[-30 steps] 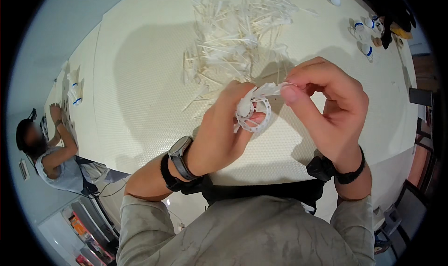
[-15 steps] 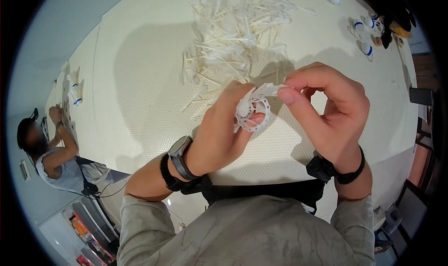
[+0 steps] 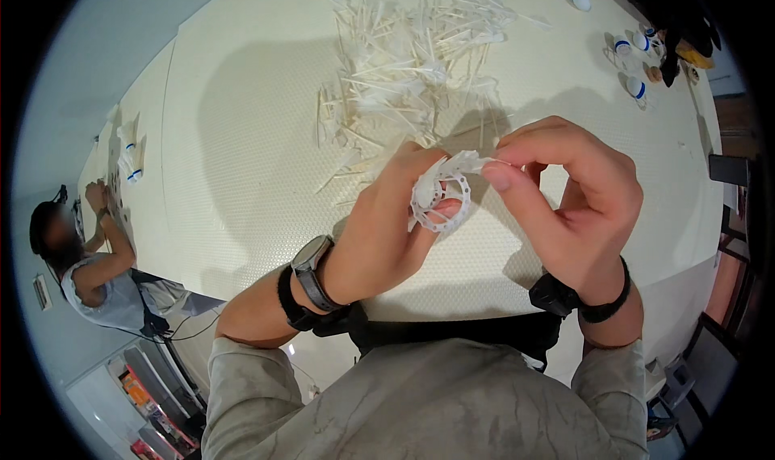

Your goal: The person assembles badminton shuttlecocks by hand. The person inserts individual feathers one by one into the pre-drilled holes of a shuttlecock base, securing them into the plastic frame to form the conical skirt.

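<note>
A white ring-shaped frame (image 3: pixel 462 215) with small holes around its rim is held in my left hand (image 3: pixel 386 218), fingers curled around it. An inner ring and a rounded white part show inside it. White feather-like pieces (image 3: pixel 464 163) stick out from the frame's upper side toward the right. My right hand (image 3: pixel 573 194) pinches the thin end of one feather between thumb and forefinger. Past my hands lies a loose pile of white feathers (image 3: pixel 404 73) with pale, thin shafts. My left palm partly hides the frame.
Several white, round-ended pieces with blue bands (image 3: pixel 636 87) stand at the table's far right, near a black bag (image 3: pixel 678 24). Similar pieces (image 3: pixel 131 153) lie at the far left, where another person (image 3: pixel 101 266) sits at the table (image 3: pixel 250 169).
The frame in my left hand has turned slightly and shifted a little. My right hand has moved slightly rightward, with its thumb and forefinger still together.
</note>
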`<move>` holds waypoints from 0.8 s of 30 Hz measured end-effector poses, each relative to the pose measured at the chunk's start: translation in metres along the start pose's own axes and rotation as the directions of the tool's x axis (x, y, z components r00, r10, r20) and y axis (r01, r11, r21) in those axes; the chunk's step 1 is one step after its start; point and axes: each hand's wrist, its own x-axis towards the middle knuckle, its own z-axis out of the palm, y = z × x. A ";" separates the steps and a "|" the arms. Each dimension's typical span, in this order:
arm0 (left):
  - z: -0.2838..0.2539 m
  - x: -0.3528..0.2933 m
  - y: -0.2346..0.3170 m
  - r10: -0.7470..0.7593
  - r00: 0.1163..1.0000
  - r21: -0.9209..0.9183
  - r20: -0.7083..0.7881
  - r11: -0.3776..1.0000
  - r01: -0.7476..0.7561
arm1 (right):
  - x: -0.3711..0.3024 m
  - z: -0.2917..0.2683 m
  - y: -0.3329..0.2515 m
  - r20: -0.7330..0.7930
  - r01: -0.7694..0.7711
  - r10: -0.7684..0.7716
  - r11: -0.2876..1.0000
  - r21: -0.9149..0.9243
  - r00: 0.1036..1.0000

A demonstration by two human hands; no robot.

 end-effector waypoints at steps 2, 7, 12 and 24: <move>0.000 0.000 0.001 0.010 1.000 -0.003 0.000 1.000 -0.010 | 0.000 0.000 -0.001 0.011 -0.013 0.013 0.999 0.031 1.000; 0.000 -0.001 0.000 -0.013 1.000 -0.028 0.018 1.000 0.013 | 0.000 0.002 0.001 0.038 -0.027 0.025 0.998 0.052 0.999; -0.004 -0.001 -0.002 0.018 0.997 -0.023 0.074 1.000 -0.017 | -0.001 0.003 0.001 0.045 -0.043 0.040 0.997 0.068 0.998; -0.002 0.002 0.006 0.002 1.000 -0.018 -0.010 1.000 -0.003 | 0.000 0.002 0.001 0.058 -0.025 0.019 0.995 0.097 0.998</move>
